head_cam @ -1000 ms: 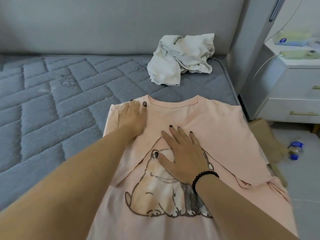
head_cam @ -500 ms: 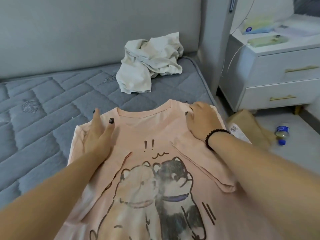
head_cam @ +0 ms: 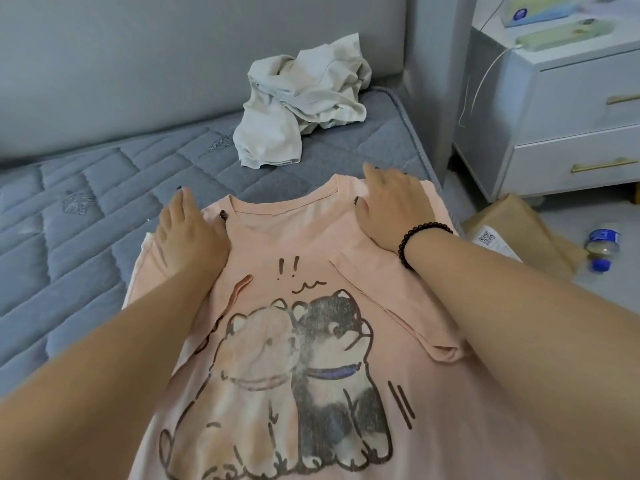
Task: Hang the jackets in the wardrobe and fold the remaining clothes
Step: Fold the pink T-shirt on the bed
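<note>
Pink T-shirt [head_cam: 311,258] lies face up on the grey quilted mattress [head_cam: 86,216], at its right edge, neckline pointing to the headboard. Print on the chest: two cartoon dogs side by side, one pale, one dark with a blue collar, "!!" and a squiggle above them. Both sleeves folded inward over the body; right fold ends in a small hem flap beside the dark dog. Shirt's lower hem is cut off by the bottom of the frame, so its length can't be told.

Left hand [head_cam: 188,230] lies flat on the left shoulder, fingers straight, tips reaching past the shirt onto the mattress. Right hand [head_cam: 391,209] lies flat on the right shoulder beside the collar, fingers loosely spread, dark bead bracelet [head_cam: 420,239] at the wrist. Neither hand grips anything.

Further back, crumpled off-white garment [head_cam: 301,105] lies on the mattress against the headboard; type unclear. Right of the bed: nightstand [head_cam: 571,109] with two drawers, items on top blurred and cropped.
</note>
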